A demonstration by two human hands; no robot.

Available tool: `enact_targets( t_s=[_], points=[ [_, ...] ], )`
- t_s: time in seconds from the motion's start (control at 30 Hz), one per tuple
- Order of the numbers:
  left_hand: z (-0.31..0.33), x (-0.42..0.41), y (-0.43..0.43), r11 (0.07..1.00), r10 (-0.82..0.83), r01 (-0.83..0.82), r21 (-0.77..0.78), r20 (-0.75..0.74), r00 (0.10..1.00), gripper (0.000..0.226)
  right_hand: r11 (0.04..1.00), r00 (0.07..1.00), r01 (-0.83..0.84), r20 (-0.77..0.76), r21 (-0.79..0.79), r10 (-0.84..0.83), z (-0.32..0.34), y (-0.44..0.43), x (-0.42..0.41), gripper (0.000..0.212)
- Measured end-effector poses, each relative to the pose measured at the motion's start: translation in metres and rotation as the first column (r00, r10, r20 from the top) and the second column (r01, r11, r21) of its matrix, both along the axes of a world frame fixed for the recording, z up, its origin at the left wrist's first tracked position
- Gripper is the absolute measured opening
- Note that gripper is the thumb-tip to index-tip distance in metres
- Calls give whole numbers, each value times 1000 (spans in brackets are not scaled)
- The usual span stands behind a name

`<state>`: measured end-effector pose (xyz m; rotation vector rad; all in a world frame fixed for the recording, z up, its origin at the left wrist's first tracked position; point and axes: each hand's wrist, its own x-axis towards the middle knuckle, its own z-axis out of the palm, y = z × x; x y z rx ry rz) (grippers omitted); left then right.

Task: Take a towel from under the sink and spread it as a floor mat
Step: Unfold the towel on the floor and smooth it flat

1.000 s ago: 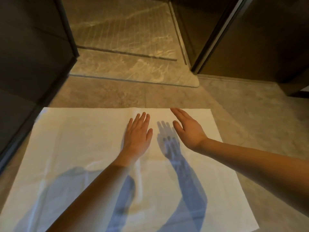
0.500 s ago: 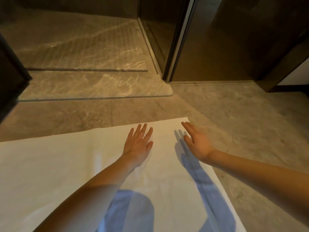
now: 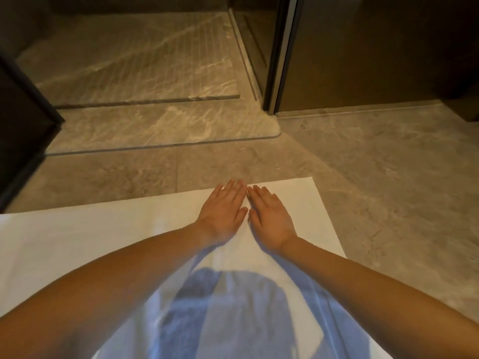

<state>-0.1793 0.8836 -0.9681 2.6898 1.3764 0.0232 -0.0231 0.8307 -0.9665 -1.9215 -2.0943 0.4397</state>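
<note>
Two flat hands, your left hand [image 3: 223, 212] and right hand [image 3: 269, 216], press side by side, gripping nothing, near the far edge of the white towel [image 3: 77, 244] already spread on the stone floor [image 3: 388, 177]; only smoothing seems left.

White towel [image 3: 298, 218] spread flat on grey marbled floor [image 3: 388, 164], far edge running from 9 o'clock up toward 1 o'clock. Left hand [image 3: 223, 211] and right hand [image 3: 269, 216] pressed palm-down side by side on towel near its far edge, fingers extended toward 12 o'clock, fingertips nearly touching. Bluish shadow [image 3: 228, 312] cast across towel at 6 o'clock. Glass door frame [image 3: 281, 55] at 1 o'clock; ribbed shower floor [image 3: 142, 53] at 11 o'clock.
</note>
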Motion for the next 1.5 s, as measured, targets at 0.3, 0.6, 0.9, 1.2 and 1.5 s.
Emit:
enact_targets(
  t_s=[0.3, 0.6, 0.9, 1.2, 1.5],
  points=[
    [-31, 11, -13, 977, 212, -212, 4, 61, 975, 58, 987, 986, -157, 61, 34, 155, -23, 20, 3, 58],
    [-31, 12, -11, 974, 227, -228, -4, 96, 969, 59, 981, 974, -187, 136, 51, 179, -34, 26, 19, 59],
    [-33, 8, -15, 977, 206, -211, 22, 131, 970, 58, 1000, 985, 0, 172, -9, 2, -27, 11, 97, 59],
    [-15, 9, -12, 978, 179, -176, -110, 25, 983, 59, 998, 978, 27, 209, -54, -15, -20, 6, 118, 59],
    [-9, -28, -93, 985, 160, -162, 51, 38, 986, 56, 988, 988, -151, 28, 12, 151, 5, -37, -2, 60]
  ],
)
